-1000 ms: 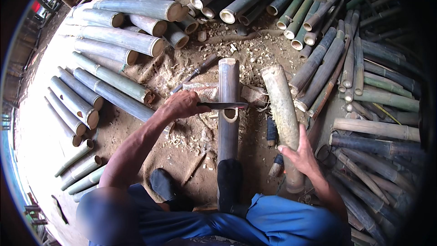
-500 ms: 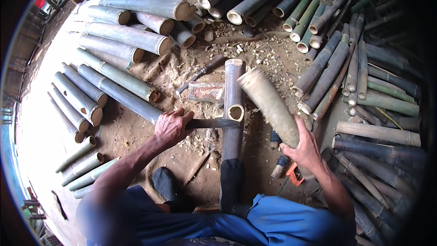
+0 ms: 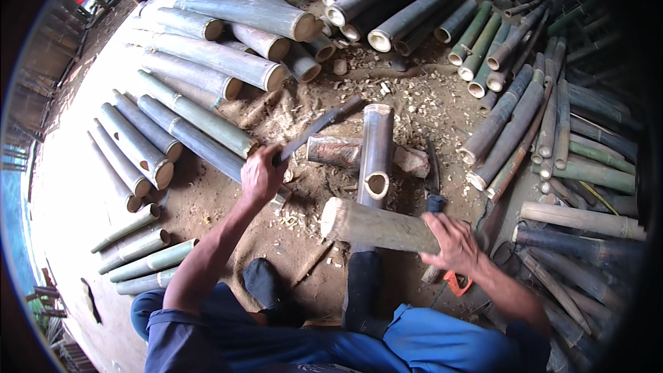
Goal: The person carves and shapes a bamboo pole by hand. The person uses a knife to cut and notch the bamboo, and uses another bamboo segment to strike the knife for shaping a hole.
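A dark bamboo tube (image 3: 377,139) with a cut notch near its middle lies lengthwise before me, over a short log (image 3: 334,151) and under my dark-socked foot (image 3: 364,282). To its left, my left hand (image 3: 262,175) is closed on a knife (image 3: 308,139). The blade angles up and away, clear of the tube, seeming to overlap another knife's dark handle (image 3: 347,106) on the ground. My right hand (image 3: 452,243) grips the end of a pale, scraped bamboo piece (image 3: 380,226), which lies almost level across the tube's near part, below the notch.
Stacked bamboo tubes (image 3: 228,17) fill the far side; more lie left (image 3: 135,139) and right (image 3: 580,211). Wood chips (image 3: 414,90) cover the soil. Right of the log rests a black-handled blade (image 3: 433,169). An orange handle (image 3: 457,283) lies near my right forearm.
The knife in my left hand has lifted off the tube and swung to point away. My right hand's bamboo piece has swung left and down from a steep slant to nearly level.
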Tool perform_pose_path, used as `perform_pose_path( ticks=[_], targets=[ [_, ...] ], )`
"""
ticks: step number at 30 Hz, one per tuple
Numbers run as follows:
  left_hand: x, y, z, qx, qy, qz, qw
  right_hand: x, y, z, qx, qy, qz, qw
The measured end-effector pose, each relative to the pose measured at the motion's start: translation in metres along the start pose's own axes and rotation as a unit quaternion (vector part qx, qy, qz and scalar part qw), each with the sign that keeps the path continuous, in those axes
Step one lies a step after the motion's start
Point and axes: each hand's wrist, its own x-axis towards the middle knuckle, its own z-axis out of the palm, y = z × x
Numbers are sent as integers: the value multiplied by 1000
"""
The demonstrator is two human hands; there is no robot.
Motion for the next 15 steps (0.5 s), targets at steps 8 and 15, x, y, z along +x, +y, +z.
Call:
perform_pose_path(
  ticks=[8, 15],
  targets=[
    [72, -24, 10, 92, 22, 27, 995, -57, -51, 102, 239, 124, 302, 915],
    [38, -4, -3, -209, 36, -59, 976, -104, -100, 188, 228, 187, 483, 825]
  ],
)
